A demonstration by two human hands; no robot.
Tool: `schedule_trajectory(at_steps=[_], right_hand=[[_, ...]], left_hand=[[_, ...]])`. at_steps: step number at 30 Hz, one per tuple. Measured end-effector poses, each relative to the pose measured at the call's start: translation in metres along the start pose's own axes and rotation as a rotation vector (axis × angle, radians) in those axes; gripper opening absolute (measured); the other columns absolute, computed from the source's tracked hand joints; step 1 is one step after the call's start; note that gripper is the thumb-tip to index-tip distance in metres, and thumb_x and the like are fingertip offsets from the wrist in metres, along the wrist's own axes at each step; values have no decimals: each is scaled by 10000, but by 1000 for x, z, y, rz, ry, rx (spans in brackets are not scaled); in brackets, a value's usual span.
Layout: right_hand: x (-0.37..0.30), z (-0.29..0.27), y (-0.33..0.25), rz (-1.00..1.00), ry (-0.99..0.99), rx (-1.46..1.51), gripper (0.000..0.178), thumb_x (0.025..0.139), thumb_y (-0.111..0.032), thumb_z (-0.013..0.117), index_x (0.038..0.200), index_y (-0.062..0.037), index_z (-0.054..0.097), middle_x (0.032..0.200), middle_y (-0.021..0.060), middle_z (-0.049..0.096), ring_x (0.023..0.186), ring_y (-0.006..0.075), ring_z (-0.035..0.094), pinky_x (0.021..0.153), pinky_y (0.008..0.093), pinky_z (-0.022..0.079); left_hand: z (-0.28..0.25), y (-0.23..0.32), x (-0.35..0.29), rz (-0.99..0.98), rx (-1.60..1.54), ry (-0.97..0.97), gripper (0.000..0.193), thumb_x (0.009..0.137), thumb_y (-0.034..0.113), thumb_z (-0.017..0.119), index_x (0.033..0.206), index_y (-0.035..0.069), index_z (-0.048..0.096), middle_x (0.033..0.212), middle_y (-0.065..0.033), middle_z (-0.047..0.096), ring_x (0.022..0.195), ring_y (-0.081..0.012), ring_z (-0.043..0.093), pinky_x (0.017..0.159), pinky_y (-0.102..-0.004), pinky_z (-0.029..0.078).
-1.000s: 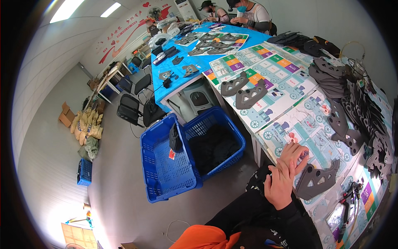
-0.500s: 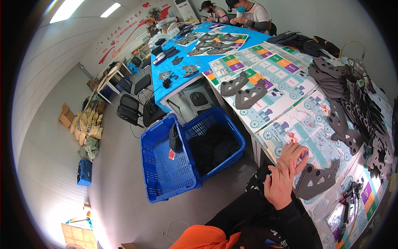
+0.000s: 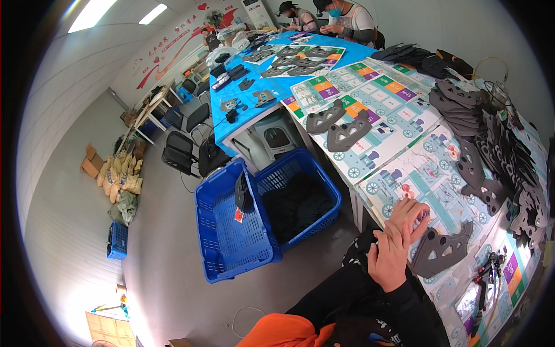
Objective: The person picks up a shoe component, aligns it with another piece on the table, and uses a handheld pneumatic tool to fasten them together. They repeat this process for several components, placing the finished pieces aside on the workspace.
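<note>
My left hand [image 3: 409,215] rests at the table's near edge, its fingers curled around a small purplish speckled thing [image 3: 424,217] that is mostly covered. Over the back of that hand and its wrist lies my right hand [image 3: 388,263], fingers stretched out, with nothing visible in it. Just right of both hands, a dark grey curved plate [image 3: 442,251] with triangular cut-outs lies flat on the patterned tabletop. A black-handled tool with a thin hose [image 3: 483,289] sits further right.
Grey plates [image 3: 520,173] are heaped along the right side; two more [image 3: 348,134] lie farther off. Blue crates [image 3: 234,231] stand left of the table, one holding dark pieces [image 3: 300,202]. A blue-covered table [image 3: 277,87] adjoins, with co-workers [image 3: 347,23] beyond.
My hands stay in the same position. At the far end, a person has shifted slightly.
</note>
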State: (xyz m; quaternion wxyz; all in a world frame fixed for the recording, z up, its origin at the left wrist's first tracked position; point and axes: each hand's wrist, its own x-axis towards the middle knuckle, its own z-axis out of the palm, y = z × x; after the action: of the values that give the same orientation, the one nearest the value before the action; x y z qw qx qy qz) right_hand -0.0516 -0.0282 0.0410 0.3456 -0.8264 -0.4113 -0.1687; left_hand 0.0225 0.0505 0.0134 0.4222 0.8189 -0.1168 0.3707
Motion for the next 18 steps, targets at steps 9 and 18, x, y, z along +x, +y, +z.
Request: schedule_trajectory(at_steps=[9, 18], right_hand=[[0, 0, 0, 12, -7, 12, 316, 878, -82, 672, 1180, 10, 672, 1267, 232, 677, 1388, 380, 553, 1299, 599, 222], [1, -1, 0, -5, 16, -13, 334, 897, -105, 669, 1208, 18, 661, 1167, 236, 720, 1386, 368, 566, 1287, 578, 242]], left_hand=[[1, 2, 1, -1, -9, 10, 216, 881, 73, 785, 1081, 77, 702, 888, -64, 627, 868, -273, 596, 810, -387, 423], [0, 2, 1, -7, -4, -3, 217, 875, 68, 785, 1076, 73, 703, 882, -62, 627, 862, -272, 597, 808, -388, 427]])
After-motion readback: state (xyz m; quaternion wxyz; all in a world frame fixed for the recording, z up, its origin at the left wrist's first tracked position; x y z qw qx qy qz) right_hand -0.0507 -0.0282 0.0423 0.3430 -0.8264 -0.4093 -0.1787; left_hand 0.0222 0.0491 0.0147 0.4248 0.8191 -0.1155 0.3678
